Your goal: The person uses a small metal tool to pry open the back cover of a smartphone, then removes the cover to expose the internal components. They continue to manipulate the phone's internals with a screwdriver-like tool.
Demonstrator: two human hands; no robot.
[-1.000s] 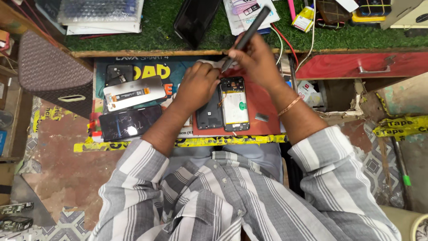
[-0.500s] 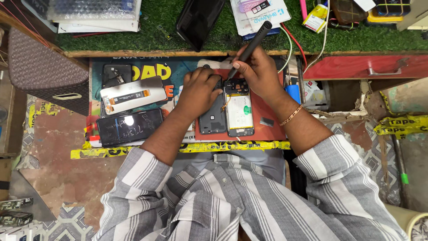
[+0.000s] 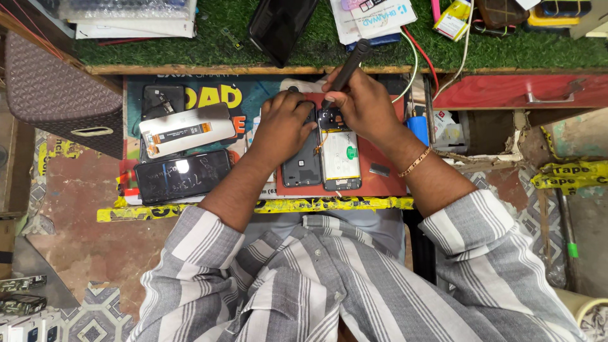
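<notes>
Dark phone screen beside white display panel; red drawer at right; green turf shelf.

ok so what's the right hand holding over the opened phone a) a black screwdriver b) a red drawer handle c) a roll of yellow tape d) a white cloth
a: the right hand has its grip on a black screwdriver, with the tip down at the top end of the opened phone, while the left hand rests on the dark back cover beside it.

Pretty evenly lit from overhead, shadows kept soft. Some glare is seen on the dark phone screen at 9 o'clock. Edges are bent by wide-angle distortion; focus is held sharp.
</notes>
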